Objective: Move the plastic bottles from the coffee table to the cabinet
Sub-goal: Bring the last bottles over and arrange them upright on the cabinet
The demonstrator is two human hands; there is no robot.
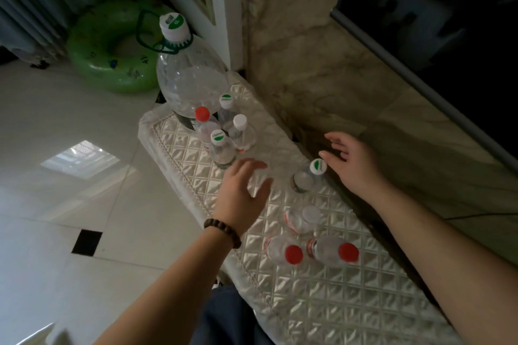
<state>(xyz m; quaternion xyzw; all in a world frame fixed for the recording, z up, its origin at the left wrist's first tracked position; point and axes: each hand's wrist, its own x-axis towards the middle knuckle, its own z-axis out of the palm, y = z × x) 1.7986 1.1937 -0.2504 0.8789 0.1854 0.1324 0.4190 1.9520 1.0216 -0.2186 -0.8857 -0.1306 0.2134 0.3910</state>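
From the head view, your left hand (242,190) curls round a clear bottle (259,183) standing on the quilted cabinet top (322,288); its body shows between thumb and fingers, long axis upright, so the grip comes from the side. Whether the fingers truly clamp it or are only cupped about it, I cannot tell (the plastic is nearly invisible here). Your right hand (351,162) is spread and holds nothing, its fingertips just beside the green-capped bottle (308,176), which it is nearer than the left is. Beyond your left hand stands a tight cluster of small bottles (224,131) against the big water jug (190,75), so little room lies that way. Nearer you stand a white-capped bottle (304,218) and two red-capped bottles (314,252), apart from both hands.
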